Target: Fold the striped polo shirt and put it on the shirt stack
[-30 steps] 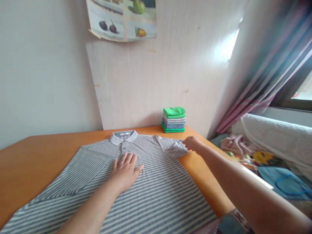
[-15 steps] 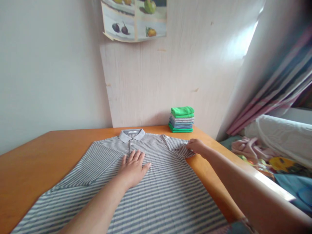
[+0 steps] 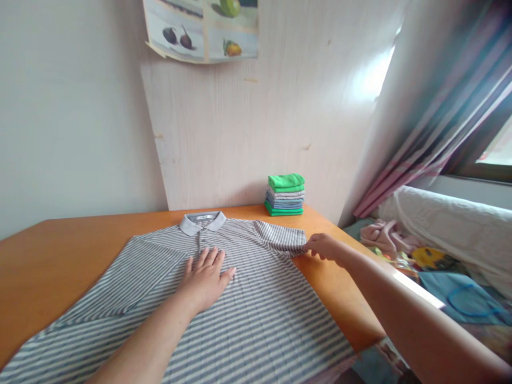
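The left forearm reaches in from the lower edge, and the left hand [image 3: 206,277] lies palm down on the chest of a grey-and-white striped polo shirt [image 3: 256,325], fingers straight and slightly spread, pressing the cloth just below the button placket. The shirt is spread flat, front up, on an orange wooden table [image 3: 60,250], with its grey collar [image 3: 202,222] pointing away. The right arm stretches in from the right, and the right hand [image 3: 326,246] pinches the hem of the shirt's short sleeve [image 3: 280,239], fingertips closed on the fabric at the table's right side. Farther back, a stack of folded green, grey and blue clothes [image 3: 285,194] sits against a pale wood-grain board [image 3: 260,122] that carries a fruit poster [image 3: 202,29].
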The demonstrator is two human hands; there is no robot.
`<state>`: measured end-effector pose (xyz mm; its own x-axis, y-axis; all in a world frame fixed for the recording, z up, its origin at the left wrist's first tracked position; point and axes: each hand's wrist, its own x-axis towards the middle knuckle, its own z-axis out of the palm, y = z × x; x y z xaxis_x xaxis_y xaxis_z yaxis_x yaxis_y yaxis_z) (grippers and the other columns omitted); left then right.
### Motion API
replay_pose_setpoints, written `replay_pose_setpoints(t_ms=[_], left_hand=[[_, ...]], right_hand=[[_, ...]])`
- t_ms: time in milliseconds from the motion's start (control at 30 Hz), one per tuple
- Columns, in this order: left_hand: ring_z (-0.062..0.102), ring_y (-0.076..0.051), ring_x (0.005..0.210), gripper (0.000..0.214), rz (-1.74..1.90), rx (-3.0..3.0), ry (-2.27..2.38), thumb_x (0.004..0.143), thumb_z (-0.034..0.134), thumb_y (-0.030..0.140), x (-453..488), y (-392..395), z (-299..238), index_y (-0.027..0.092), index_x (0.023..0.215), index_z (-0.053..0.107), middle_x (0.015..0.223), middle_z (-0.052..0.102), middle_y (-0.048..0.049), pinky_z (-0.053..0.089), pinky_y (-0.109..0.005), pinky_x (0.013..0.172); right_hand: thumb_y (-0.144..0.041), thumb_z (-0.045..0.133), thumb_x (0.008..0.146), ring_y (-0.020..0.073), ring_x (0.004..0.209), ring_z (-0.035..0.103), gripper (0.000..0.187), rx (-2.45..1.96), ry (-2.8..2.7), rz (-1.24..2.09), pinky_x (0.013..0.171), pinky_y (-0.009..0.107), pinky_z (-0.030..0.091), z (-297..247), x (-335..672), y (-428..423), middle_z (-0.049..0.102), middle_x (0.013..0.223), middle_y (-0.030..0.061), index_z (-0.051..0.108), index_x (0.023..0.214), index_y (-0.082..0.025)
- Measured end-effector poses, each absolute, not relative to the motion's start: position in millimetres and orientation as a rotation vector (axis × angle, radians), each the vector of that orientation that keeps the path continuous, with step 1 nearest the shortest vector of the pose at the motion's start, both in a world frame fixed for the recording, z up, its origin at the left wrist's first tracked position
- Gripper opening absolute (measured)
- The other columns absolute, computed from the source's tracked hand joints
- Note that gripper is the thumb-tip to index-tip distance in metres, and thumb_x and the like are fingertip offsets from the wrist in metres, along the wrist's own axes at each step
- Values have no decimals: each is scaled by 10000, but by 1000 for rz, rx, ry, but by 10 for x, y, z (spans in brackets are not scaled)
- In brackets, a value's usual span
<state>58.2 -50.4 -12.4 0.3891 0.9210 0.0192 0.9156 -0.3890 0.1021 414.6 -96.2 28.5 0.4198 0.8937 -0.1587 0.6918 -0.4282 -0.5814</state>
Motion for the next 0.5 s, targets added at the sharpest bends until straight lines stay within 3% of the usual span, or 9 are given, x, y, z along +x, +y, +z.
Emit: replay_pose_setpoints(t_ms=[133,267,400,500], left_hand=[[87,-297,1508,790,109,2558,1694,918,203,676,579,-491,-140,209,1552,270,1630,150,-49,94,-596,1173],[83,-291,1509,791,109,2573,1701,919,188,678,580,-485,-148,211,1552,272,1628,153,-46,84,-590,1177],[97,-295,1507,789,109,2571,1698,919,196,680,575,-483,-159,215,1552,271,1625,155,-48,85,-591,1174],[94,-295,1507,778,119,2571,1693,923,202,674,570,-479,-175,219,1549,281,1622,171,-45,85,-592,1172]], right_hand=[[-353,552,861,105,487,544,233,-2338,-1265,532,429,204,333,298,4312,-736,655,660,43,590,727,-166],[-442,562,844,182,593,628,328,-2434,-1275,385,501,253,418,188,4438,-502,669,657,95,647,735,-145],[-518,631,802,269,799,679,407,-2474,-1340,223,610,306,478,115,4456,-335,703,812,161,703,868,-122],[-482,664,832,257,868,674,379,-2438,-1430,155,701,329,512,128,4423,-234,700,922,165,701,964,-128]])
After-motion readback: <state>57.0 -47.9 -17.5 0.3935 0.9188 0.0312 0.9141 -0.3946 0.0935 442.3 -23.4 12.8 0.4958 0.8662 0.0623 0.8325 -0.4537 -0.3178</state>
